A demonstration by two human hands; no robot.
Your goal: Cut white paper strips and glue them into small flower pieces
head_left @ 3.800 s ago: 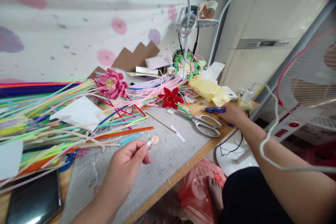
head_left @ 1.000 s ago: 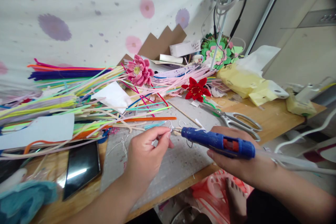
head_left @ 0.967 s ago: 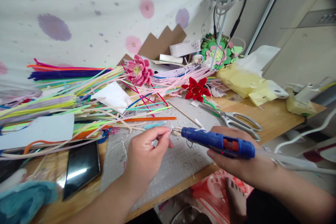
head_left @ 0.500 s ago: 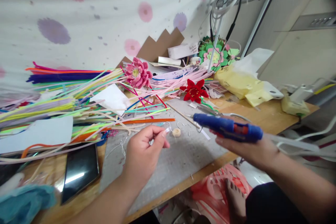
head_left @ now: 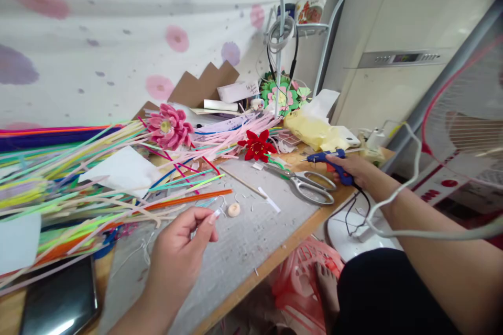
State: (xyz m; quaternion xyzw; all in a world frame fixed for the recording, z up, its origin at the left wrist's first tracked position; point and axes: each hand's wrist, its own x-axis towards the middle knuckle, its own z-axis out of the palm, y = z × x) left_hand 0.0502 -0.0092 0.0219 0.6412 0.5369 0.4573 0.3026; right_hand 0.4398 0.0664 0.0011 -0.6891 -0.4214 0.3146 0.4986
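My left hand (head_left: 183, 243) is closed in a pinch over the grey cutting mat (head_left: 220, 261). Between thumb and forefinger sits a small white strip (head_left: 218, 213), its rest hidden by the fingers. Just beyond the fingertips is a round beige disc (head_left: 233, 210); whether it is joined to the strip I cannot tell. At the table's right side, my right hand (head_left: 349, 167) grips a blue glue gun (head_left: 326, 157) whose nozzle points left. Silver-handled scissors (head_left: 312, 188) lie left of the glue gun, with a thin wooden stick (head_left: 243, 182) and a white paper strip (head_left: 270, 200) close by.
Many coloured pipe cleaners (head_left: 102, 188) cover the table's left and back. A pink flower (head_left: 168, 126) and a red flower (head_left: 257, 145) rest among them. A dark phone-like slab (head_left: 58, 298) lies front left. A pale cable (head_left: 408, 193) crosses my right forearm. A fan (head_left: 467, 110) stands right.
My right hand has carried the glue gun away from the mat's middle to the table's right side. My left hand keeps its pinch. The view has turned right.
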